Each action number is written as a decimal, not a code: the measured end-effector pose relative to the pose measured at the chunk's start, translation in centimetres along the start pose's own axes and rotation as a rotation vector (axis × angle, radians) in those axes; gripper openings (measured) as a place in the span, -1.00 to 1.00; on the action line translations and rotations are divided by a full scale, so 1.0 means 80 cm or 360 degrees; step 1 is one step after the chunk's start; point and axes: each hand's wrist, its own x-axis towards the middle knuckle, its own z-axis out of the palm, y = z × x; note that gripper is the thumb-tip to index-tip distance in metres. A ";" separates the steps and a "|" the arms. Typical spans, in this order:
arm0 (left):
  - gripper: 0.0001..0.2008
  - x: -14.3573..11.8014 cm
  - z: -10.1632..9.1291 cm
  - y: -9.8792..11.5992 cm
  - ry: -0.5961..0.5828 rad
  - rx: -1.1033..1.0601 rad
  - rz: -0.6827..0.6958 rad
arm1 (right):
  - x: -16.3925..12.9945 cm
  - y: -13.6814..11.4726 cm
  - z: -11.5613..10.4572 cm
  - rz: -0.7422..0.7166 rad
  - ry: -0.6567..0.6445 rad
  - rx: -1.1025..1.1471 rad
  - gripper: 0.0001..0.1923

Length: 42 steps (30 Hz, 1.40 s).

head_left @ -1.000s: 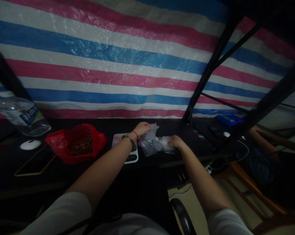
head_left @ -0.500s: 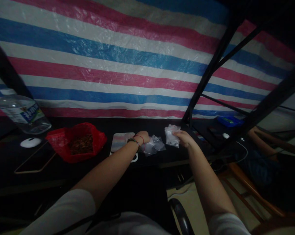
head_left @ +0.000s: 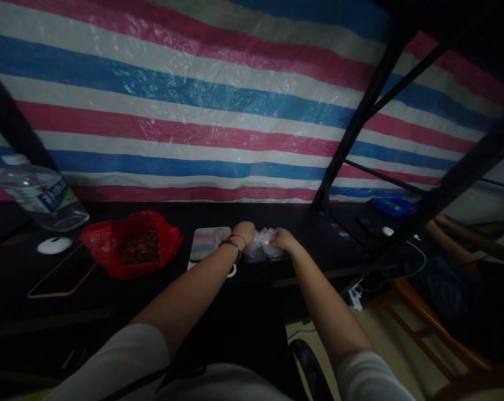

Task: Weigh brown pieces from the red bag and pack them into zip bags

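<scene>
Gripping the clear plastic bags (head_left: 265, 249) between left hand (head_left: 244, 232) and right hand (head_left: 282, 239) on the bench (head_left: 160, 278) right of the scale (head_left: 208, 245), none looks filled; the red bag (head_left: 130, 245) remains full.

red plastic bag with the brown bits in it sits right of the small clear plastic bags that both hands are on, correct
Not quite. The head view shows the red plastic bag of brown bits lying to the left of the small clear plastic bags, beyond the flat scale. The rest holds: the left hand and right hand are both on those bags.
</scene>
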 end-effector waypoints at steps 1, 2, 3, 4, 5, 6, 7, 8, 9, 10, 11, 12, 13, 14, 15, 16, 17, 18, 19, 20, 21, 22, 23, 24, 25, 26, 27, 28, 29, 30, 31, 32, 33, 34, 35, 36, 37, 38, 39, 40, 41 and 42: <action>-0.75 -0.003 -0.003 0.000 0.0054 -0.0047 0.0018 | -0.002 0.001 0.000 0.0029 0.0034 0.0024 -0.76; -0.68 -0.005 -0.006 -0.001 0.0107 -0.0094 0.0025 | -0.004 0.003 -0.001 0.0056 0.0073 0.0058 -0.71; -0.60 -0.006 -0.010 -0.001 0.0157 -0.0138 0.0023 | -0.006 0.005 -0.003 0.0085 0.0118 0.0108 -0.63; -0.53 -0.007 -0.015 -0.001 0.0198 -0.0180 0.0017 | -0.009 0.007 -0.007 0.0100 0.0169 0.0212 -0.54; -0.49 -0.006 -0.019 0.000 0.0225 -0.0220 0.0012 | -0.012 0.009 -0.011 0.0114 0.0223 0.0362 -0.45; -0.50 -0.005 -0.023 0.001 0.0234 -0.0258 0.0010 | -0.015 0.011 -0.017 0.0130 0.0276 0.0547 -0.39; -0.54 -0.004 -0.026 0.002 0.0227 -0.0292 0.0009 | -0.017 0.013 -0.024 0.0148 0.0320 0.0750 -0.36; -0.62 -0.003 -0.029 0.003 0.0207 -0.0322 0.0006 | -0.020 0.015 -0.032 0.0164 0.0341 0.0946 -0.38; -0.68 -0.003 -0.030 0.005 0.0179 -0.0346 -0.0001 | -0.024 0.017 -0.040 0.0181 0.0339 0.1108 -0.45; -0.72 -0.002 -0.030 0.006 0.0146 -0.0361 -0.0013 | -0.027 0.017 -0.049 0.0203 0.0323 0.1243 -0.54; -0.74 -0.003 -0.029 0.008 0.0108 -0.0365 -0.0025 | -0.031 0.018 -0.056 0.0232 0.0300 0.1352 -0.64; -0.75 -0.004 -0.027 0.009 0.0066 -0.0356 -0.0038 | -0.035 0.018 -0.064 0.0262 0.0274 0.1440 -0.72; -0.78 -0.005 -0.024 0.010 0.0021 -0.0332 -0.0051 | -0.039 0.017 -0.069 0.0290 0.0250 0.1513 -0.77; -0.81 -0.006 -0.021 0.011 -0.0020 -0.0292 -0.0065 | -0.042 0.017 -0.073 0.0310 0.0225 0.1581 -0.79; -0.84 -0.007 -0.016 0.012 -0.0054 -0.0240 -0.0082 | -0.046 0.016 -0.076 0.0318 0.0191 0.1651 -0.80; -0.87 -0.009 -0.012 0.013 -0.0076 -0.0183 -0.0101 | -0.049 0.016 -0.076 0.0312 0.0138 0.1723 -0.79; -0.88 -0.009 -0.007 0.015 -0.0087 -0.0127 -0.0121 | -0.052 0.015 -0.075 0.0300 0.0066 0.1790 -0.77; -0.88 -0.010 -0.003 0.016 -0.0089 -0.0081 -0.0140 | -0.055 0.015 -0.072 0.0280 -0.0016 0.1845 -0.75; -0.87 -0.010 0.002 0.017 -0.0090 -0.0047 -0.0153 | -0.058 0.015 -0.069 0.0256 -0.0097 0.1883 -0.71; -0.86 -0.010 0.006 0.018 -0.0093 -0.0027 -0.0160 | -0.061 0.014 -0.064 0.0227 -0.0168 0.1901 -0.67; -0.85 -0.010 0.009 0.018 -0.0100 -0.0019 -0.0162 | -0.065 0.014 -0.059 0.0192 -0.0221 0.1900 -0.64; -0.84 -0.009 0.012 0.018 -0.0107 -0.0022 -0.0159 | -0.069 0.013 -0.053 0.0150 -0.0258 0.1883 -0.61; -0.84 -0.009 0.013 0.018 -0.0116 -0.0036 -0.0151 | -0.074 0.011 -0.048 0.0104 -0.0282 0.1856 -0.59; -0.84 -0.008 0.014 0.017 -0.0127 -0.0063 -0.0137 | -0.078 0.010 -0.043 0.0059 -0.0303 0.1818 -0.57; -0.83 -0.008 0.014 0.016 -0.0137 -0.0101 -0.0116 | -0.083 0.008 -0.038 0.0019 -0.0324 0.1771 -0.56; -0.81 -0.008 0.014 0.015 -0.0144 -0.0151 -0.0087 | -0.087 0.006 -0.034 -0.0014 -0.0343 0.1714 -0.55; -0.78 -0.008 0.012 0.014 -0.0146 -0.0212 -0.0055 | -0.091 0.004 -0.030 -0.0043 -0.0352 0.1653 -0.54; -0.74 -0.009 0.011 0.013 -0.0140 -0.0282 -0.0021 | -0.094 0.001 -0.027 -0.0071 -0.0341 0.1594 -0.54; -0.70 -0.010 0.009 0.013 -0.0126 -0.0359 0.0014 | -0.097 -0.001 -0.024 -0.0100 -0.0316 0.1541 -0.53; -0.66 -0.012 0.008 0.015 -0.0105 -0.0441 0.0049 | -0.098 -0.003 -0.022 -0.0130 -0.0285 0.1497 -0.51; -0.63 -0.015 0.006 0.017 -0.0083 -0.0520 0.0083 | -0.100 -0.005 -0.019 -0.0161 -0.0249 0.1467 -0.50; -0.61 -0.019 0.005 0.020 -0.0063 -0.0583 0.0117 | -0.100 -0.007 -0.016 -0.0183 -0.0214 0.1449 -0.50; -0.60 -0.024 0.004 0.023 -0.0046 -0.0661 0.0156 | -0.100 -0.009 -0.014 -0.0192 -0.0177 0.1440 -0.51; -0.61 -0.029 0.004 0.026 -0.0042 -0.0770 0.0205 | -0.100 -0.010 -0.011 -0.0188 -0.0138 0.1434 -0.54; -0.62 -0.035 0.003 0.029 -0.0052 -0.0913 0.0259 | -0.100 -0.011 -0.008 -0.0176 -0.0097 0.1425 -0.57; -0.65 -0.041 0.001 0.031 -0.0067 -0.1087 0.0312 | -0.100 -0.013 -0.006 -0.0162 -0.0056 0.1413 -0.60; -0.67 -0.047 -0.001 0.031 -0.0078 -0.1277 0.0357 | -0.100 -0.014 -0.004 -0.0151 -0.0022 0.1397 -0.62; -0.66 -0.054 -0.003 0.031 -0.0083 -0.1452 0.0397 | -0.100 -0.015 -0.004 -0.0147 0.0001 0.1378 -0.62; -0.63 -0.061 -0.007 0.030 -0.0073 -0.1574 0.0440 | -0.100 -0.016 -0.004 -0.0153 0.0017 0.1357 -0.62; -0.58 -0.067 -0.011 0.029 -0.0037 -0.1608 0.0495 | -0.100 -0.017 -0.005 -0.0168 0.0028 0.1330 -0.61; -0.48 -0.074 -0.015 0.027 0.0021 -0.1566 0.0573 | -0.101 -0.018 -0.007 -0.0189 0.0041 0.1291 -0.61; -0.34 -0.079 -0.019 0.026 0.0087 -0.1456 0.0672 | -0.101 -0.020 -0.008 -0.0215 0.0061 0.1232 -0.61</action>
